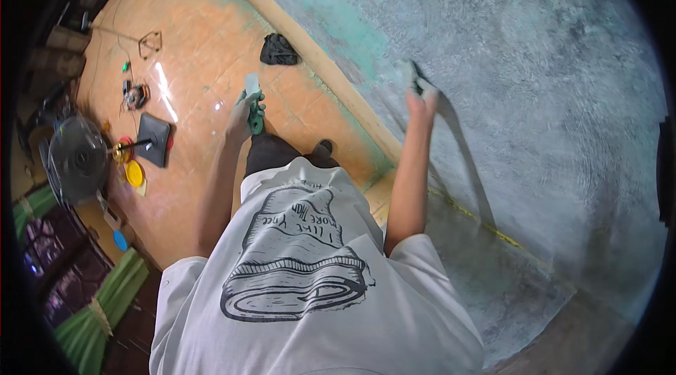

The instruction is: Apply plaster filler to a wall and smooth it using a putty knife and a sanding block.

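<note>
My left hand [246, 109] is wrapped round a putty knife, dusted with green powder like the fingers. Its pale, wide blade [252, 83] points away from me, and the green handle [257, 124] sticks out below the hand. My right hand [422, 95] reaches up to the grey-blue plastered wall [535, 51], its fingers close together against the surface. They are coated in the same grey-green dust. Whatever they pinch is too small and too close in colour to the wall to make out. A green patch [338, 23] marks the wall left of this hand.
A black bag [279, 50] lies on the orange tiled floor [211, 51] near the baseboard [317, 58]. Leftward are a standing fan [79, 159], a dark flat case [153, 139], a yellow round lid [134, 173], a small machine [136, 96] and cables. Green curtains [105, 304] hang lower left.
</note>
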The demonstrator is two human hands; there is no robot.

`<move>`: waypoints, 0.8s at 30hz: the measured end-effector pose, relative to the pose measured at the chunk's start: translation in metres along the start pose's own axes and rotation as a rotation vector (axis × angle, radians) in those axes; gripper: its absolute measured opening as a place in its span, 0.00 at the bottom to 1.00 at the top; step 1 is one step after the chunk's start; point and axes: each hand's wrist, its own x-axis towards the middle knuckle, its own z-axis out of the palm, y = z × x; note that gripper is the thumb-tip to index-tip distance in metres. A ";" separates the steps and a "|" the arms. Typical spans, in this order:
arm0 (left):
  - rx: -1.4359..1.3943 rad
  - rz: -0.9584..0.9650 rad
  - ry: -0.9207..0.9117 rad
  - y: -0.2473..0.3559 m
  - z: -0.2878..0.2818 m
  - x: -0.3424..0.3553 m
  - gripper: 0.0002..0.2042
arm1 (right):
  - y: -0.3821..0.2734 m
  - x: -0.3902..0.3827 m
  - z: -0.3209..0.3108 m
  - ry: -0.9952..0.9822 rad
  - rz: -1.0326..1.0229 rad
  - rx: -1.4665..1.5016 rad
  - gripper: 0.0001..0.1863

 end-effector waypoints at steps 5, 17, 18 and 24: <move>-0.163 0.032 0.068 -0.033 -0.034 -0.023 0.10 | 0.016 -0.029 0.034 0.008 0.142 0.161 0.34; -0.104 0.062 0.177 -0.030 -0.101 0.005 0.09 | 0.055 -0.072 0.029 -0.138 -0.339 -1.911 0.30; -0.104 0.062 0.181 -0.039 -0.108 0.011 0.09 | 0.062 -0.082 0.052 -0.449 -0.529 -2.404 0.29; -0.143 0.007 0.199 -0.072 -0.108 0.011 0.09 | 0.084 -0.089 0.126 -1.634 -0.625 -3.569 0.26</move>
